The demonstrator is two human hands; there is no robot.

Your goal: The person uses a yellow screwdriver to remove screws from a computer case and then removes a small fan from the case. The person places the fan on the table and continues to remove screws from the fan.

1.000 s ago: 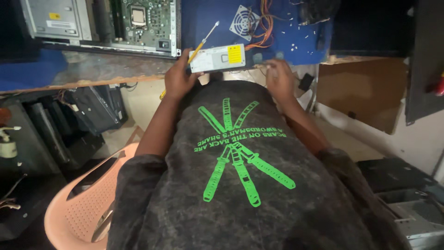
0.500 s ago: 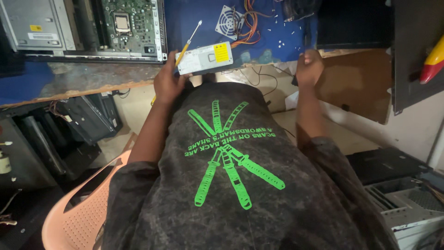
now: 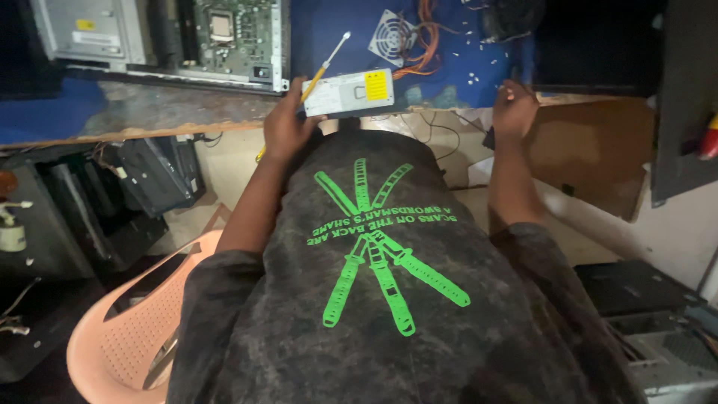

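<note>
Your left hand (image 3: pixel 288 123) is closed around a grey power supply box (image 3: pixel 348 93) and a yellow-handled screwdriver (image 3: pixel 323 66); your right hand (image 3: pixel 513 111) rests loosely open on the table (image 3: pixel 149 112) edge, holding nothing.

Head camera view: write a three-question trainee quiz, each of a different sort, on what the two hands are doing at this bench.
1. True or false: the left hand holds both the grey power supply box and a yellow-handled screwdriver.
2. Where is the right hand? A on the cooling fan; B at the bench edge; C on the orange chair.
3. Fill in: the open computer case lies ___ of the box.

Key: 1 true; 2 B; 3 left.
</note>
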